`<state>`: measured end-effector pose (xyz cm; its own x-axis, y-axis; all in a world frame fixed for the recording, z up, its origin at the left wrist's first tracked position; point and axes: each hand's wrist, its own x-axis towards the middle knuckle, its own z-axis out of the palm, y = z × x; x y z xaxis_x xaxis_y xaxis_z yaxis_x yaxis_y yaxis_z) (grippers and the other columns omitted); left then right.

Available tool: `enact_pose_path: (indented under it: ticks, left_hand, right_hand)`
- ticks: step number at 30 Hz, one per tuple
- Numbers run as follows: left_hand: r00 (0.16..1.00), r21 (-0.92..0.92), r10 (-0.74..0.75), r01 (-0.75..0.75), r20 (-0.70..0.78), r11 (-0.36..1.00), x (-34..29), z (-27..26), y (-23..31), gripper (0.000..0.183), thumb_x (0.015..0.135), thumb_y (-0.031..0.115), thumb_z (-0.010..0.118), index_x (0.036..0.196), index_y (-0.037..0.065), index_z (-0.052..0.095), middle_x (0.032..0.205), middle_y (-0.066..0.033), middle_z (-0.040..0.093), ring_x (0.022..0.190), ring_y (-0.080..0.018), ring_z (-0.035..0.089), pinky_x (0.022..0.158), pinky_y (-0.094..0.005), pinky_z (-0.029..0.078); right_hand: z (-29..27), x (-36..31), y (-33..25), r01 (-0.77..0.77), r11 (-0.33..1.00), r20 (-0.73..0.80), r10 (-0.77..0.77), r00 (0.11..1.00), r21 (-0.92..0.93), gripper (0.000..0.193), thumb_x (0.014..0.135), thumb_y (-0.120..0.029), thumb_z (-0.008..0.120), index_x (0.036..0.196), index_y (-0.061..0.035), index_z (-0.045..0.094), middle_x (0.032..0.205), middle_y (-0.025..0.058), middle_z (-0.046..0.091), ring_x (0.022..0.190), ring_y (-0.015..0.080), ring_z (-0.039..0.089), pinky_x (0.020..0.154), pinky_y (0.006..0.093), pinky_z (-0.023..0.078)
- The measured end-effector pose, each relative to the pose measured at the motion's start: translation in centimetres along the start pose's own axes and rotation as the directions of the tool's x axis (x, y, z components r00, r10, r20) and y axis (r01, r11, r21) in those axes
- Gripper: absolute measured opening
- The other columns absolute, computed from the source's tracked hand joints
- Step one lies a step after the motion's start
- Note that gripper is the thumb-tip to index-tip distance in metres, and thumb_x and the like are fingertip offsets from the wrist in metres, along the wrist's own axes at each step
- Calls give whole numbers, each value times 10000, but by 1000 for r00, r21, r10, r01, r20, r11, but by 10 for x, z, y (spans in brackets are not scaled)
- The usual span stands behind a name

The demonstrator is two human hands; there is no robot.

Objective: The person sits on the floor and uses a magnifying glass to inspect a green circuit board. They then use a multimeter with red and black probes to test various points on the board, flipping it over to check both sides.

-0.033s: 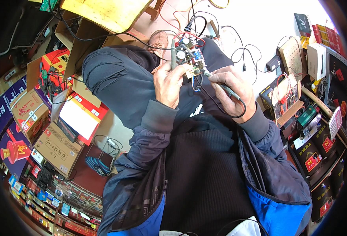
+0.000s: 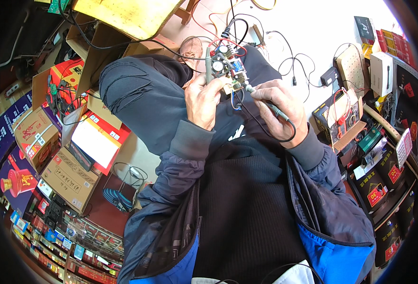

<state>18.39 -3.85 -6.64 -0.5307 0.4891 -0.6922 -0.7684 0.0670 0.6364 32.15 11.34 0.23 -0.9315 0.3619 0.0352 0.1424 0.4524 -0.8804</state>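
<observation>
A small circuit board (image 2: 228, 67) with several round capacitors, a blue part and loose wires is held above my lap. My left hand (image 2: 202, 102) is closed on the board's near left edge, thumb and forefinger pinching its corner. A grey pen-shaped test probe (image 2: 209, 68) stands upright against the same fingers. My right hand (image 2: 283, 110) is closed round a second grey probe (image 2: 277, 110) with a black cable looping under the palm. That probe's pale front end (image 2: 249, 88) points left at the board's near right side; whether its tip touches is too small to tell.
Black cables (image 2: 294, 59) trail over the pale floor beyond my knees. At left stand cardboard boxes (image 2: 69, 177) and an open carton (image 2: 100, 71); a yellow panel (image 2: 128, 16) lies at the top. On the right are a yellow-and-black device (image 2: 325, 116) and a white box (image 2: 381, 73).
</observation>
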Motion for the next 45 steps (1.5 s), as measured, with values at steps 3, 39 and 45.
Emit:
enact_pose_path:
  ticks: [3, 39, 45]
  left_hand:
    - [1000, -31, -8, 8, 11, 999, 0, 0, 1, 28, 944, 29, 695, 950, 6, 681, 790, -2, 621, 548, -35, 407, 508, -217, 282]
    - [999, 15, 39, -40, 24, 999, 2, -3, -5, 50, 944, 15, 666, 981, -4, 693, 804, -15, 647, 552, -38, 424, 521, -216, 311]
    - [999, 19, 39, -40, 23, 999, 1, -3, -4, 55, 945, 10, 663, 987, -5, 694, 835, -32, 675, 562, -40, 430, 529, -212, 323]
  right_hand:
    - [1, 0, 1, 41, 999, 1, -40, 999, -28, 196, 901, 66, 689, 1088, 7, 688, 1008, 157, 650, 902, 306, 697, 798, 366, 564]
    - [-6, 3, -1, -33, 996, 24, 31, 999, 78, 143, 906, 57, 688, 1044, 23, 691, 953, 147, 642, 858, 292, 682, 764, 357, 548]
    - [-4, 4, -2, -23, 999, 26, 22, 999, 45, 150, 903, 59, 690, 1047, 19, 689, 958, 147, 638, 865, 295, 684, 773, 354, 550]
